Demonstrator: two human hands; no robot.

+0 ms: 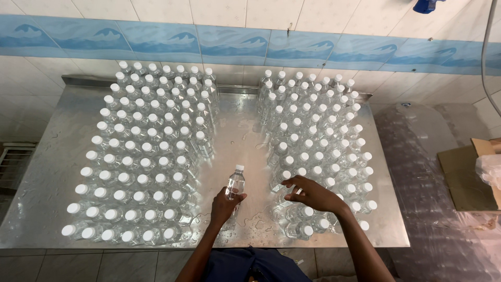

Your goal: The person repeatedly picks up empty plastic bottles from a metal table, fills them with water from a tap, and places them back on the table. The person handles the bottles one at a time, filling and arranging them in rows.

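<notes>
Bottle (235, 184) of clear plastic with a white cap is standing upright in the bare strip down the middle of a wet steel worktop (49, 172). The person's left hand (225, 204) is gripping its lower half from the near side, fingers clenched around it. The right hand (312, 194) is reaching over the near edge of the right block of bottles (318, 141), its fingers (290, 183) bent and resting on the caps; whether they are grasping one cannot be told. A larger left block of bottles (143, 156), all white-capped and packed in rows, is filling the left side of the worktop. A brown cardboard box (467, 175) is sitting at the far right, well apart from the hands.
</notes>
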